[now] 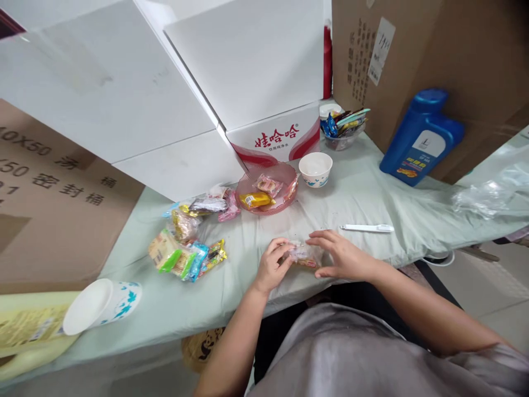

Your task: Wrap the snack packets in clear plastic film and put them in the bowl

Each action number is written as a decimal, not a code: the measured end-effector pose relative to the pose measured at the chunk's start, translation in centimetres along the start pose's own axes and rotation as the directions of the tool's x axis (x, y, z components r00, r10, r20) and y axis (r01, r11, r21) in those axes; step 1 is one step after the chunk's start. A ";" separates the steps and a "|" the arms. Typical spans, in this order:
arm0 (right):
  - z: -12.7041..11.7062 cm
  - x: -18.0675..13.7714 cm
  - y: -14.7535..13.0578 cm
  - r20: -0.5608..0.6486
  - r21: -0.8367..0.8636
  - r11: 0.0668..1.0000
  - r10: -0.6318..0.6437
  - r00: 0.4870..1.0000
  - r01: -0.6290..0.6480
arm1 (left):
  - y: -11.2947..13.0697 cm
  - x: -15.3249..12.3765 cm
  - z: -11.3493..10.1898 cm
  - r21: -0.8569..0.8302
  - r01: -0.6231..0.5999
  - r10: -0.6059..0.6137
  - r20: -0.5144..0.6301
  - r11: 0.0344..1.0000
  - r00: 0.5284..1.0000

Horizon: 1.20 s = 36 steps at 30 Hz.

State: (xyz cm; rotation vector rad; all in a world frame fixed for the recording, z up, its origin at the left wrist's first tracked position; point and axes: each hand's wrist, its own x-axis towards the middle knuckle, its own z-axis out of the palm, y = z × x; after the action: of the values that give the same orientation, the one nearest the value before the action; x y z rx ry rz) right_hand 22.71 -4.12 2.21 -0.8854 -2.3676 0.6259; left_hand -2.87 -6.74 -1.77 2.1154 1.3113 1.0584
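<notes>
My left hand and right hand both grip one clear-wrapped snack packet at the near edge of the table, which is covered by a pale green cloth. Left fingers pinch its left end; right fingers close over its right end. Far left: one tipped cup. Beyond: one white pen, one heap of packets, one pink plate, one white bowl, one blue bottle. Cardboard boxes wall the rear.

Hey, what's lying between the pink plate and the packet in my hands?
Nothing: in the head view, only bare pale green tablecloth lies between the pink plate and the clear packet.
</notes>
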 end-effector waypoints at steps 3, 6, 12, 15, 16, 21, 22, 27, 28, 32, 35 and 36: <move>0.0 0.5 0.0 -0.064 0.005 0.998 0.064 0.996 -0.063 | -0.2 -0.5 -0.4 -0.124 0.086 -0.112 -0.222 0.989 0.969; -1.2 0.2 1.1 -0.255 0.053 0.996 0.080 0.964 -0.069 | -0.7 -1.8 -0.7 -0.304 0.204 -0.312 -0.369 0.931 0.875; -3.3 -1.6 1.9 -0.323 -0.050 0.997 0.039 0.945 -0.058 | -0.5 -4.5 -1.8 -0.274 0.271 -0.381 -0.544 0.923 0.748; -3.6 -2.1 1.1 -0.400 -0.055 0.995 0.051 0.915 -0.079 | 0.7 -4.8 -2.8 -0.126 0.222 -0.244 -0.705 0.967 0.666; -3.5 -2.1 0.7 -0.411 -0.044 0.996 0.053 0.910 -0.078 | 1.2 -4.7 -3.1 -0.056 0.188 -0.172 -0.708 0.981 0.685; -2.2 -0.7 0.2 -0.189 -0.137 0.990 0.000 0.982 -0.026 | 3.2 -2.7 -3.4 0.387 -0.011 0.148 -0.326 0.922 0.934; -2.0 -0.3 0.5 -0.160 -0.180 0.983 -0.002 0.987 -0.028 | 3.4 -2.2 -3.3 0.425 -0.028 0.158 -0.273 0.905 0.949; -2.4 0.7 1.7 -0.514 -0.274 0.930 0.072 0.855 -0.243 | 3.5 -1.3 -3.0 0.383 -0.068 0.189 -0.286 0.921 0.939; -2.7 0.7 1.5 -0.567 -0.252 0.936 0.064 0.821 -0.246 | 3.3 -1.4 -2.9 0.365 -0.082 0.186 -0.258 0.928 0.948; -2.6 0.4 -0.3 -0.364 -0.131 0.991 -0.035 0.931 -0.014 | 2.2 -1.5 -2.3 0.429 -0.085 0.123 -0.062 0.899 0.991; -1.3 0.7 -0.1 -0.110 -0.162 0.987 -0.016 0.994 -0.002 | 1.2 -1.2 -1.6 0.524 -0.024 0.011 0.028 0.851 1.000; -0.9 0.8 0.3 -0.077 -0.199 0.979 0.024 0.997 -0.039 | 0.9 -1.1 -1.4 0.540 -0.010 -0.008 0.031 0.842 0.999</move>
State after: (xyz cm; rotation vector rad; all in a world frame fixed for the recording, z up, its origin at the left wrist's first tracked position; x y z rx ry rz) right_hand 22.91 -3.12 2.97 -1.0161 -2.3831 0.3634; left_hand -3.80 -8.14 -0.70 2.5125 1.7518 0.6948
